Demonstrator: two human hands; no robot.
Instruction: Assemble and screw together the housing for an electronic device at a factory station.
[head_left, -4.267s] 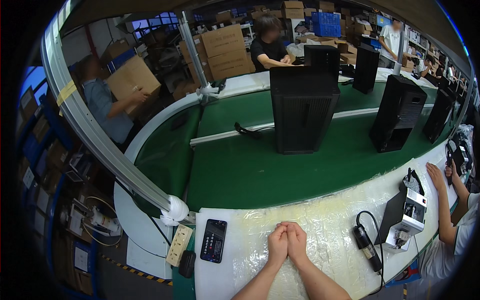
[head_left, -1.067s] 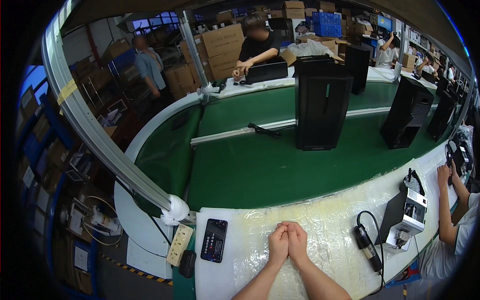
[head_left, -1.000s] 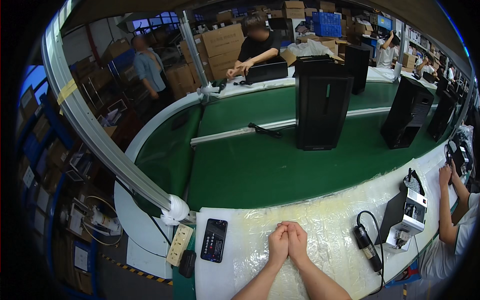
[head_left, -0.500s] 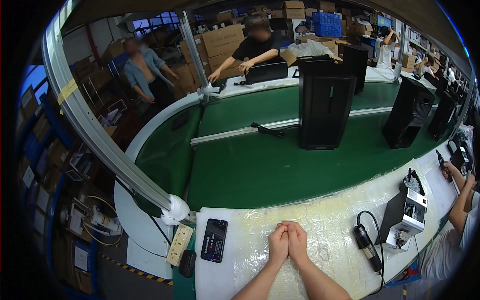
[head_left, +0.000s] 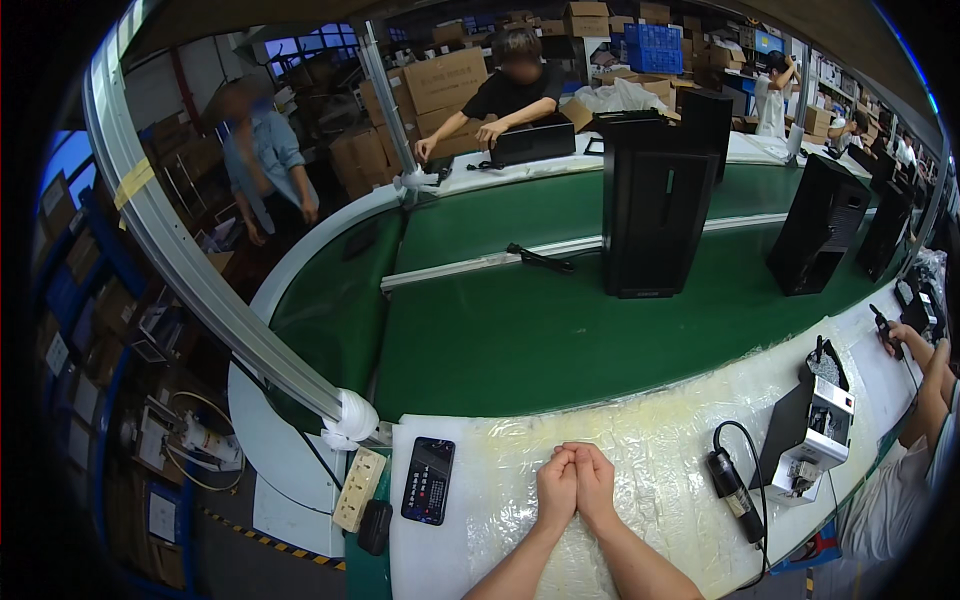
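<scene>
My left hand [head_left: 557, 487] and my right hand [head_left: 595, 482] are pressed together, fingers curled in, over the plastic-covered worktop [head_left: 655, 450]. Both are closed, and no object shows in them. To their left lies a phone [head_left: 428, 481] with its screen lit. A black corded electric screwdriver [head_left: 735, 495] rests to the right of my hands. Beyond it stands a small black-and-silver machine [head_left: 806, 440] with an open front.
Across the worktop runs a green conveyor belt [head_left: 500, 340]. It carries a tall black case [head_left: 655, 220], a black cable [head_left: 540, 260] and more black cases [head_left: 818, 225]. A power strip [head_left: 358, 490] and metal post [head_left: 210, 290] stand left. Co-workers are at the far side and right.
The tall black case and the cable have shifted slightly right along the belt. A person at the far left has moved further left. My hands have stayed still.
</scene>
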